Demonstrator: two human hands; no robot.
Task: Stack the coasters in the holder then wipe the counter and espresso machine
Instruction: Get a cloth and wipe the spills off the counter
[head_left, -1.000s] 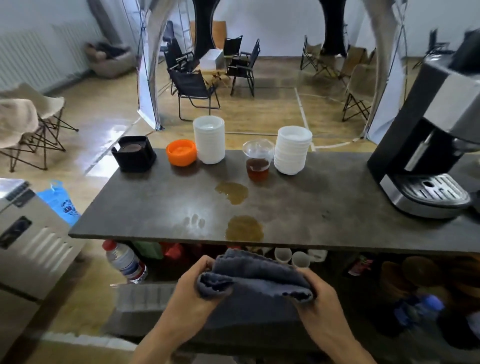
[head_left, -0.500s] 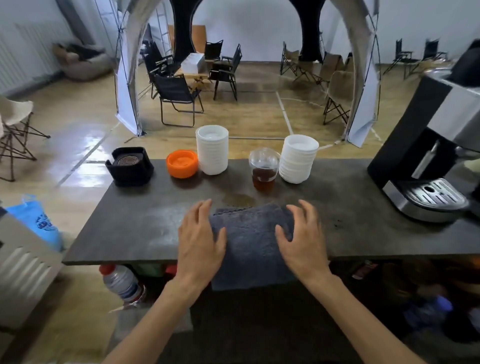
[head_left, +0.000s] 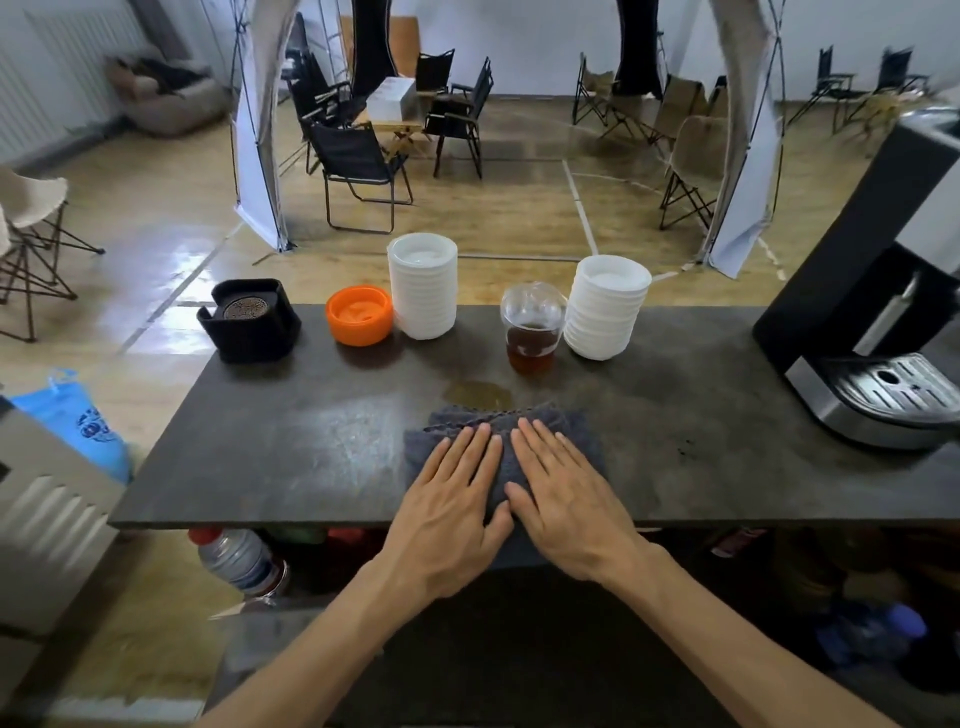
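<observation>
We have both hands flat and spread, left hand (head_left: 449, 506) and right hand (head_left: 563, 496), pressing the grey cloth (head_left: 582, 434) on the table (head_left: 291, 457); the brown spill (head_left: 480, 394) lies straight ahead, touching the cloth's far edge, equally near either hand

We stand behind the serving table (head_left: 311, 457) of what looks like a pop-up café set up in a large hall. An espresso machine (head_left: 878, 312) sits at the right end, with two stacks of white bowls (head_left: 423, 286) and a lidded plastic cup of dark drink (head_left: 532, 332) along the far edge. Beyond it, folding camp chairs (head_left: 358, 171) stand on a wooden floor (head_left: 519, 208) with painted court lines, between white tent legs (head_left: 257, 130).
</observation>
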